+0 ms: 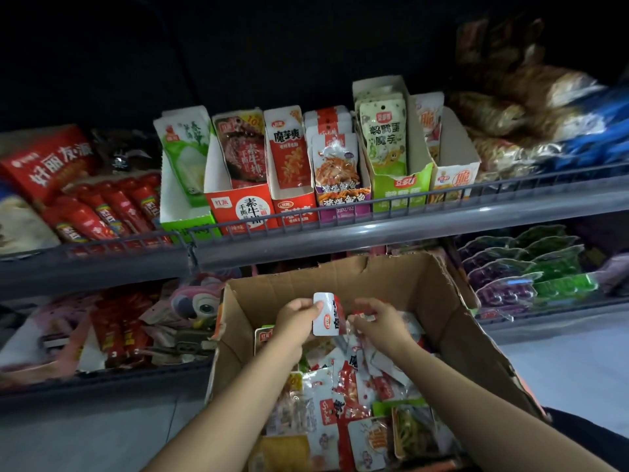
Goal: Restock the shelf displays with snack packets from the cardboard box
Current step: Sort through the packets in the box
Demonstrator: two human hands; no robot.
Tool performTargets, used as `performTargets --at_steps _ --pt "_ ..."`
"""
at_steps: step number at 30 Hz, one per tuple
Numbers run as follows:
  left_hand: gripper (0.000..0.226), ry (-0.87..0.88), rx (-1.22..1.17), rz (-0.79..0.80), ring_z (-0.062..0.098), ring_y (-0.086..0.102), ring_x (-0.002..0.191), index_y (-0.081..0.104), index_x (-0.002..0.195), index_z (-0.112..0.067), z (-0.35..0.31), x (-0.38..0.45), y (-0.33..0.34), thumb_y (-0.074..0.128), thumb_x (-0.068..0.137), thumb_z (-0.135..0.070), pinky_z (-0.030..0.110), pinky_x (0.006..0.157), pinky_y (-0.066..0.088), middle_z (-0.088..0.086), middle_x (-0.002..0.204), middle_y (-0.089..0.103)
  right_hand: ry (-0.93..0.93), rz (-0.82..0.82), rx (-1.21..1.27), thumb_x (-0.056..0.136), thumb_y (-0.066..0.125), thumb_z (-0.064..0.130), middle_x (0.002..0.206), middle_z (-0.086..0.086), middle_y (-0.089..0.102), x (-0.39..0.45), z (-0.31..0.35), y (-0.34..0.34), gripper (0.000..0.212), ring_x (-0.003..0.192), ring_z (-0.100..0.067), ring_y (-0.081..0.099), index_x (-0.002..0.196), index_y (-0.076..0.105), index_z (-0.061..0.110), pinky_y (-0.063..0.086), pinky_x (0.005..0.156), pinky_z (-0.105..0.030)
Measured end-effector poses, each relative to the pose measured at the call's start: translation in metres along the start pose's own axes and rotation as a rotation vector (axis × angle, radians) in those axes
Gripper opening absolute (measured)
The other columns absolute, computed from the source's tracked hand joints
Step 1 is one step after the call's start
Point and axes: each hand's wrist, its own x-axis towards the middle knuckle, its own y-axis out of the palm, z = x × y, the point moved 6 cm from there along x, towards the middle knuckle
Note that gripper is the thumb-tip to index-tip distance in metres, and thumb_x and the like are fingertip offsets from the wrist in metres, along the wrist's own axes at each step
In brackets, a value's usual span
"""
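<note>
A white-and-red snack packet point(326, 315) is being held upright over the far end of the cardboard box point(452, 321), pinched at its upper left edge by the left hand point(296, 316); its printed face is being kept toward the camera, probably so that the brand can be read and matched to a display. The right hand point(377, 320) is being lowered among the loose packets just beside it, its fingers curled onto small white-and-red packets point(366, 316) at the top of the pile, so both grips are being closed on stock, though how firmly the right one is gripping cannot be made out. The box is being kept directly below the upper shelf point(340, 233), apparently so that each lift up to the displays is being kept short. Above, open-fronted display cartons are being held in a row behind the shelf's wire rail; the red konjac carton point(294, 207) looks like the likeliest match for the held packet, though this is only being judged from the colours. The remaining packets point(340, 403) are lying jumbled in the box, so most of the restocking is seemingly still waiting to be done.
</note>
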Motion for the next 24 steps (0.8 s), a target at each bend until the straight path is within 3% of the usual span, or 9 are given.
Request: performTargets --at_steps 3,6,8,11,13,15,19,21,24 --pt "0.013 0.083 0.072 0.047 0.021 0.065 0.083 0.063 0.100 -0.010 -0.023 -0.019 -0.013 0.061 0.091 -0.019 0.033 0.075 0.053 0.007 0.093 0.069 -0.055 0.000 0.018 0.082 0.069 0.038 0.125 -0.002 0.055 -0.012 0.015 -0.007 0.045 0.102 -0.015 0.061 0.125 0.057 0.033 0.050 0.094 -0.034" --pt "0.011 0.179 0.145 0.071 0.017 0.061 0.077 0.064 0.099 -0.012 -0.044 -0.038 -0.022 0.061 0.091 -0.019 0.024 0.065 0.047 0.006 0.091 0.068 -0.088 0.023 0.020 0.083 0.069 0.036 0.126 -0.001 0.054 -0.026 0.030 -0.016 0.047 0.110 -0.017 0.058 0.128 0.055 0.033 0.049 0.096 -0.032" --pt "0.007 0.240 0.151 0.107 0.016 0.060 0.078 0.065 0.095 -0.013 -0.058 -0.055 -0.023 0.061 0.091 -0.017 0.024 0.069 0.046 0.007 0.093 0.067 -0.119 0.061 0.062 0.085 0.068 0.033 0.119 0.002 0.058 -0.040 0.043 -0.023 0.040 0.110 -0.017 0.058 0.124 0.059 0.029 0.049 0.095 -0.032" --pt "0.007 0.294 0.158 0.158 0.016 0.060 0.081 0.066 0.090 -0.019 -0.074 -0.073 -0.021 0.060 0.091 -0.018 0.024 0.072 0.045 0.005 0.093 0.068 -0.117 0.138 0.188 0.088 0.065 0.029 0.096 0.005 0.070 -0.057 0.055 -0.029 0.009 0.095 -0.015 0.065 0.093 0.070 0.023 0.053 0.085 -0.026" --pt "0.009 0.314 0.140 0.146 0.015 0.061 0.082 0.067 0.088 -0.021 -0.084 -0.086 -0.022 0.059 0.092 -0.019 0.025 0.074 0.046 0.003 0.092 0.069 -0.121 0.167 0.270 0.087 0.066 0.029 0.089 -0.001 0.072 -0.068 0.060 -0.035 0.013 0.089 -0.021 0.068 0.077 0.071 0.021 0.054 0.086 -0.038" --pt "0.009 0.325 0.093 0.115 0.018 0.062 0.087 0.068 0.086 -0.021 -0.090 -0.096 -0.025 0.060 0.091 -0.021 0.030 0.082 0.047 0.002 0.091 0.070 -0.120 0.190 0.351 0.087 0.066 0.027 0.081 -0.005 0.071 -0.077 0.067 -0.041 0.015 0.078 -0.023 0.068 0.075 0.071 0.019 0.055 0.075 -0.039" --pt "0.012 0.304 -0.056 0.033 0.019 0.065 0.089 0.068 0.093 -0.016 -0.094 -0.115 -0.028 0.063 0.089 -0.026 0.036 0.088 0.050 0.004 0.092 0.072 -0.113 0.138 0.503 0.090 0.063 0.020 0.069 -0.005 0.067 -0.096 0.082 -0.053 0.015 0.054 -0.013 0.062 0.080 0.068 0.010 0.046 0.046 -0.021" --pt "0.017 0.318 -0.080 -0.024 0.015 0.066 0.088 0.066 0.100 -0.014 -0.095 -0.126 -0.028 0.065 0.088 -0.027 0.036 0.087 0.053 0.001 0.091 0.071 -0.111 0.068 0.558 0.089 0.063 0.022 0.073 -0.009 0.069 -0.102 0.087 -0.058 0.018 0.058 -0.018 0.065 0.079 0.068 0.009 0.051 0.050 -0.026" --pt "0.029 0.394 -0.030 -0.090 0.007 0.061 0.086 0.059 0.109 -0.014 -0.099 -0.143 -0.026 0.066 0.087 -0.030 0.027 0.074 0.053 -0.005 0.094 0.066 -0.112 -0.016 0.626 0.088 0.065 0.023 0.072 -0.010 0.071 -0.110 0.096 -0.063 0.018 0.069 -0.028 0.068 0.080 0.069 0.007 0.058 0.069 -0.044"
